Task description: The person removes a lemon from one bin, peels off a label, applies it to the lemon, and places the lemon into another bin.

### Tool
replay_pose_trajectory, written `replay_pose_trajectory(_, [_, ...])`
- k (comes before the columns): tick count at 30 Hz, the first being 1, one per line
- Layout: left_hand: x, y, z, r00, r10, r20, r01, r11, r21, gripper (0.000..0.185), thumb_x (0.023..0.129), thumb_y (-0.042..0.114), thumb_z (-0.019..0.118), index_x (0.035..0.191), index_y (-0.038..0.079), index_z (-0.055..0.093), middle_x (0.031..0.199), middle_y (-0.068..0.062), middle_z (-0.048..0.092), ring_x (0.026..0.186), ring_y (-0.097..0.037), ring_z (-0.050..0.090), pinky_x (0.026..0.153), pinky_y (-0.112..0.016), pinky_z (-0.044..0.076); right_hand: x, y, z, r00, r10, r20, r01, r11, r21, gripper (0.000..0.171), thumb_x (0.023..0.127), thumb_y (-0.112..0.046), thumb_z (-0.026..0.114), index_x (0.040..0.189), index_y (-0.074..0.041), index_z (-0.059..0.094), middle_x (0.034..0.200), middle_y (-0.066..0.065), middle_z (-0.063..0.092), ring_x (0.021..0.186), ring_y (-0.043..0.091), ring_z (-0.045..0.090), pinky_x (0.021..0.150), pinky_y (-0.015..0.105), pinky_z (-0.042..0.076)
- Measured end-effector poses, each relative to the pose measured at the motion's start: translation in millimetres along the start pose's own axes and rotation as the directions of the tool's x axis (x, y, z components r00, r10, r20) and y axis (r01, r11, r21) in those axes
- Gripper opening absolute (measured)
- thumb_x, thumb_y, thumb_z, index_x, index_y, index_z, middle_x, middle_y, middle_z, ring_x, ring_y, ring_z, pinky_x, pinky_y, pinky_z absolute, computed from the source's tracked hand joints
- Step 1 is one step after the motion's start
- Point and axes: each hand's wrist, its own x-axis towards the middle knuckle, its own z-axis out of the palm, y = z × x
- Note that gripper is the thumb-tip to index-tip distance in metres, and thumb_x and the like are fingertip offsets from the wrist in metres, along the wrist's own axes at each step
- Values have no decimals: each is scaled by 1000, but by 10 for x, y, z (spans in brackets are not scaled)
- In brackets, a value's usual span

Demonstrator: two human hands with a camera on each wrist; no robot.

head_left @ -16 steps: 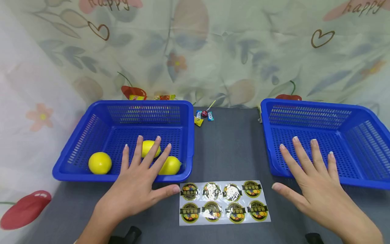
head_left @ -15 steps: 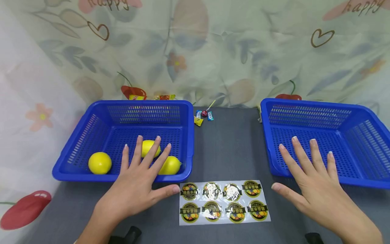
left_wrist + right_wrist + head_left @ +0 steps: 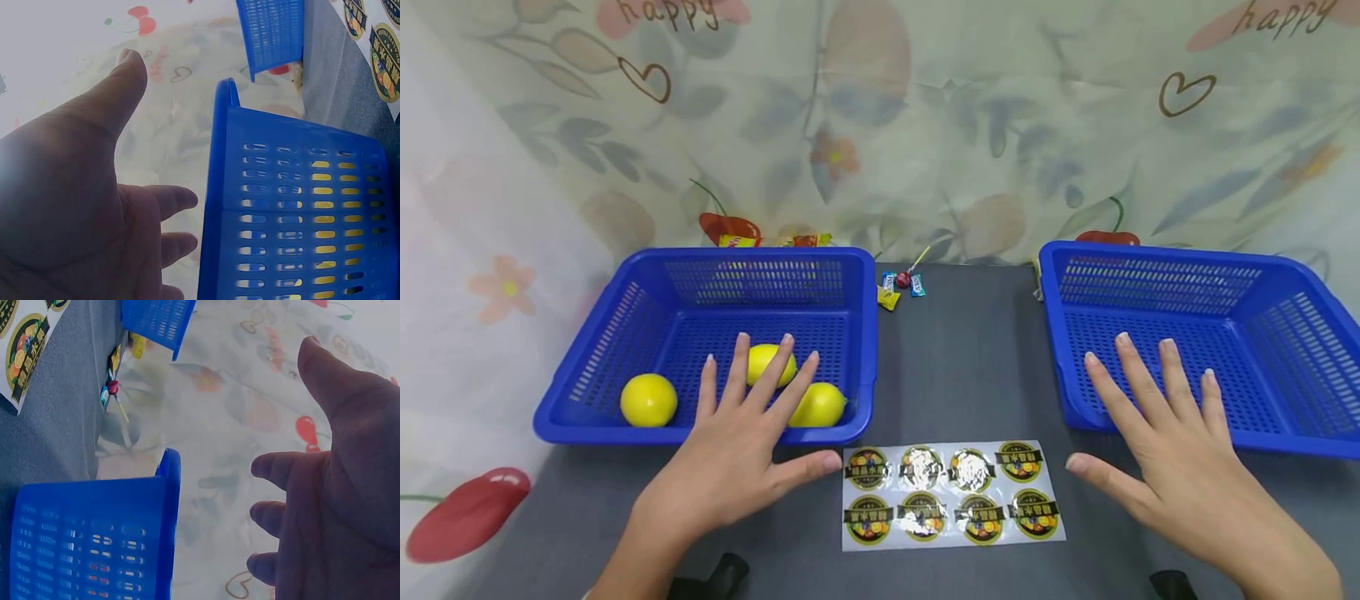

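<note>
My left hand [image 3: 737, 458] is spread, palm down, over the front edge of the left blue basket [image 3: 655, 250]. In that basket lie three lemons: one lemon [image 3: 648, 401] at the left, one lemon [image 3: 762, 363] partly behind my fingers, another lemon [image 3: 822, 406] at the front right. Over the front of the right blue basket [image 3: 1180, 255] hovers my right hand [image 3: 1180, 467], fingers likewise spread and holding nothing. Between the hands a sheet of round stickers [image 3: 953, 496] lies flat on the table. In both wrist views the hands are apart from the baskets.
Behind and beside the left basket lie small wrapped candies [image 3: 889, 297] and a lollipop [image 3: 903, 280]. A patterned cloth [image 3: 940, 125] hangs at the back of the grey table [image 3: 958, 358]. Dark objects [image 3: 727, 573] show at the near edge.
Both hands keep nearly the same spread pose above the baskets. The head view has shifted very slightly; the lemons, baskets and sticker sheet stay in place.
</note>
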Motion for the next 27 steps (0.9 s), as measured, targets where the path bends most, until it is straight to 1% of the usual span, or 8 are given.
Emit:
replay_pose_trajectory(3, [22, -28, 0, 1000, 18, 7, -17, 999, -32, 93, 89, 78, 45, 162, 27, 15, 168, -4, 2, 146, -36, -24, 112, -63, -14, 8, -26, -2, 1000, -15, -1, 15, 1000, 7, 95, 92, -55, 64, 163, -24, 9, 167, 7, -6, 149, 36, -18, 112, 61, -17])
replay_pose_trajectory(5, [50, -59, -5, 999, 39, 4, -39, 997, -63, 86, 93, 73, 44, 161, 25, 22, 167, -6, 9, 148, -37, -18, 113, -65, -7, 16, -54, -1, 999, -33, -1, 33, 999, 14, 94, 93, -54, 64, 163, -24, 9, 167, 7, -6, 149, 36, -18, 113, 60, -16])
replay_pose_trajectory(9, [139, -121, -34, 994, 86, -65, -91, 993, -79, 63, 101, 51, 52, 153, 17, 44, 158, -10, 36, 148, -41, 19, 110, -69, 21, 36, -137, 26, 993, -110, -32, 111, 993, 29, 90, 93, -52, 65, 162, -21, 16, 168, 8, 0, 150, 37, -11, 117, 55, -10])
replay_pose_trajectory(13, [181, -97, -71, 977, 117, -176, -131, 989, -67, 49, 97, 35, 67, 140, 15, 59, 139, -7, 58, 130, -32, 49, 99, -62, 42, 62, -245, 96, 978, -195, -76, 199, 979, 40, 86, 93, -55, 63, 161, -18, 24, 167, 8, 7, 151, 38, -3, 119, 49, -4])
replay_pose_trajectory(16, [158, 12, -64, 943, 181, -280, -217, 971, -102, 41, 93, 28, 73, 131, 15, 66, 127, -2, 65, 119, -25, 58, 97, -51, 48, 92, -336, 185, 960, -264, -96, 269, 962, 44, 82, 95, -59, 56, 159, -14, 30, 167, 8, 11, 151, 39, 3, 120, 44, -1])
replay_pose_trajectory(21, [109, 227, 15, 852, 301, -428, -391, 910, -140, 31, 88, 17, 79, 118, 14, 74, 117, 2, 69, 111, -16, 62, 95, -40, 51, 157, -465, 383, 924, -372, -89, 377, 925, 48, 79, 97, -62, 50, 155, -10, 37, 166, 10, 17, 150, 38, 9, 121, 41, 1])
replay_pose_trajectory(24, [110, 295, 46, 837, 317, -446, -414, 900, -137, 29, 88, 16, 78, 116, 14, 74, 117, 3, 68, 112, -14, 61, 97, -37, 50, 179, -527, 495, 915, -400, -53, 403, 913, 59, 79, 95, -60, 55, 155, -11, 38, 165, 10, 18, 151, 37, 10, 121, 40, 1])
replay_pose_trajectory(27, [122, 308, 51, 848, 288, -445, -373, 921, -114, 32, 87, 16, 79, 118, 14, 73, 119, 2, 68, 114, -15, 59, 98, -37, 49, 192, -594, 588, 912, -411, -1, 410, 909, 80, 81, 92, -57, 62, 155, -12, 38, 165, 9, 19, 151, 36, 11, 121, 45, 8])
